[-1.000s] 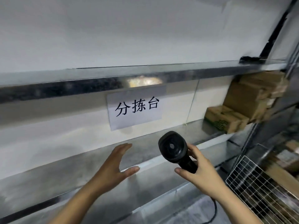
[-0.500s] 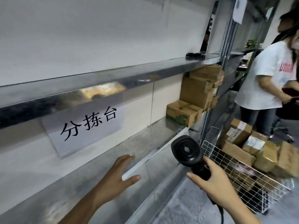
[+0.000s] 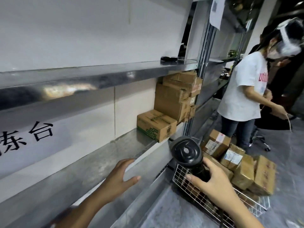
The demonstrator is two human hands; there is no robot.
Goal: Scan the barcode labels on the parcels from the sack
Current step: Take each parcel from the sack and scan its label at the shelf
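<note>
My right hand (image 3: 213, 183) grips the handle of a black barcode scanner (image 3: 186, 152), whose round head faces me at lower centre. My left hand (image 3: 120, 176) hovers flat with straight fingers above the metal shelf (image 3: 92, 163), holding nothing. Several cardboard parcels with white labels (image 3: 215, 143) lie heaped in a wire basket (image 3: 185, 178) just right of the scanner. No sack is in view.
Brown cartons (image 3: 156, 125) are stacked at the shelf's far end (image 3: 176, 96). A paper sign with black characters (image 3: 32, 139) hangs on the back wall. A person in a white T-shirt (image 3: 243, 89) stands right of the metal rack post (image 3: 202, 79). Grey floor lies below.
The view has swung right: the sign slid to the left edge, the wire basket of parcels and the standing person came into view. Both hands keep their poses.
</note>
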